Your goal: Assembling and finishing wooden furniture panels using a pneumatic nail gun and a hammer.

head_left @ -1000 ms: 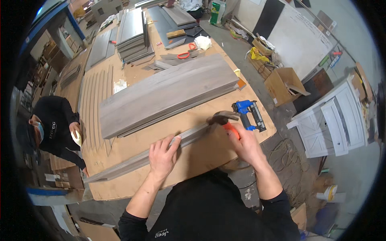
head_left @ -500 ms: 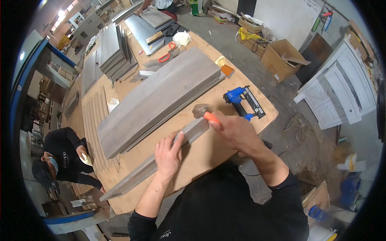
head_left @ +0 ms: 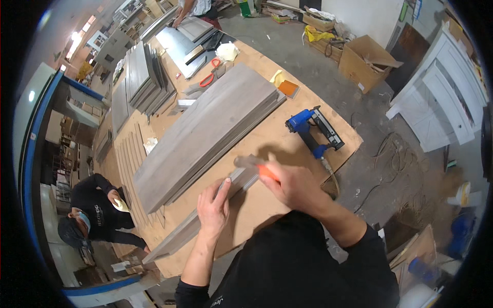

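Two hands work at a long grey strip (head_left: 205,218) lying along the near edge of the plywood table (head_left: 287,138); the left hand (head_left: 214,205) presses flat on it, fingers spread and gripping nothing; the right hand (head_left: 292,185) is curled around an orange-handled hammer (head_left: 251,165), whose blurred head seems to sit just over the strip's end. Grey boards (head_left: 205,131) lie stacked beyond the strip; a blue nailer (head_left: 313,131) rests near the right hand; another person (head_left: 97,215) crouches at the table's left.

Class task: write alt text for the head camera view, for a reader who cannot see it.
A person's right hand swings an orange-handled hammer at a long grey strip that the left hand steadies on a plywood table; a blue nail gun lies nearby.
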### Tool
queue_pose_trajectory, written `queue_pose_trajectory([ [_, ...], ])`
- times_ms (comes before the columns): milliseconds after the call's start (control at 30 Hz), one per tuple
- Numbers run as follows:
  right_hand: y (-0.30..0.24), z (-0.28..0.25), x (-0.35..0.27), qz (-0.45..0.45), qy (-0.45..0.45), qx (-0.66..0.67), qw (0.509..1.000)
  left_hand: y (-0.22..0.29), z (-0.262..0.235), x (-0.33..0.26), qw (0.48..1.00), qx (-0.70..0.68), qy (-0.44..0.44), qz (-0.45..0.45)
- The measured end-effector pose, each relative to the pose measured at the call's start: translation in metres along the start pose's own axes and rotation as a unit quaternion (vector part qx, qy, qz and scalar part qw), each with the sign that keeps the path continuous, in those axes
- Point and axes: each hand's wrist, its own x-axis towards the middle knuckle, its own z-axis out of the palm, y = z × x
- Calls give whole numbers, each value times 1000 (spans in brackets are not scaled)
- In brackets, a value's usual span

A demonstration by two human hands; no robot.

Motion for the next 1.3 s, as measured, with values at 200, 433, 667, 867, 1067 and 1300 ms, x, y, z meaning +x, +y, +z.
queue_pose_trajectory([
  [200, 29, 26, -61, 2, 2, 143, 990, -19, -19, -11, 995, -51, -53, -68],
  [433, 56, 49, -99, 95, -102, 167, 976, -77, -31, -43, 979, 55, -69, -183],
  [667, 48, 34, -90, 119, -30, 87, 989, -120, -15, -37, 947, -97, -178, -249],
  [867, 12, 53, -105, 182, 61, 76, 978, -126, 49, -50, 869, -251, -298, -306],
  [1067, -9, 83, -114, 242, 87, 3, 966, -102, 76, -21, 970, -160, -174, 46],
  [1300, 23, 117, -106, 247, -61, -41, 966, -52, 164, 23, 919, -330, -167, -133],
])
